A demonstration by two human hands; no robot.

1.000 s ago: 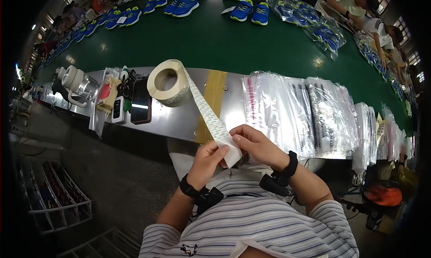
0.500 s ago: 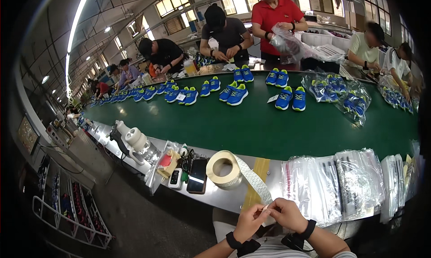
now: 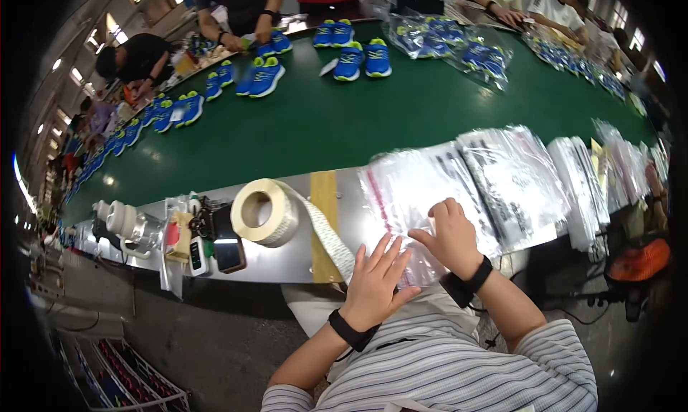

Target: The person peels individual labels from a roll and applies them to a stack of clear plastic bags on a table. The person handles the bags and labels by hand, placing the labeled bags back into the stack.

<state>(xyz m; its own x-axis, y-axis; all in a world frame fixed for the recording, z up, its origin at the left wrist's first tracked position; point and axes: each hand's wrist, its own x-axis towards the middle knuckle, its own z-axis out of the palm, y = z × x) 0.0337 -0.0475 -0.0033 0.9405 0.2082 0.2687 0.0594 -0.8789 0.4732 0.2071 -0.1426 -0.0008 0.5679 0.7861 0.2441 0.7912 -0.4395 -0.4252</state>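
My left hand (image 3: pixel 375 283), fingers spread, lies over the near left corner of a pile of clear plastic bags (image 3: pixel 408 190) on the metal table. Close beside it, my right hand (image 3: pixel 456 241) rests over the same pile, thumb held away from its slightly bent fingers. Neither hand appears to grip anything. A roll of white labels (image 3: pixel 265 212) sits on its side to the left. Its loose strip (image 3: pixel 326 234) trails across a yellow tape band (image 3: pixel 324 197) and passes under my left hand, where its end is hidden.
Left of the roll lie a phone (image 3: pixel 228 247), a white device (image 3: pixel 198 256) and a clear jug (image 3: pixel 143 233). More bagged stacks (image 3: pixel 516 175) stand to the right. Beyond, a green conveyor belt (image 3: pixel 287 132) carries blue shoes (image 3: pixel 349 62), some bagged; several people work along its far side.
My hands were pinched together at the end of the label strip; now they are apart, over the bag pile. The view has tilted down and shifted right.
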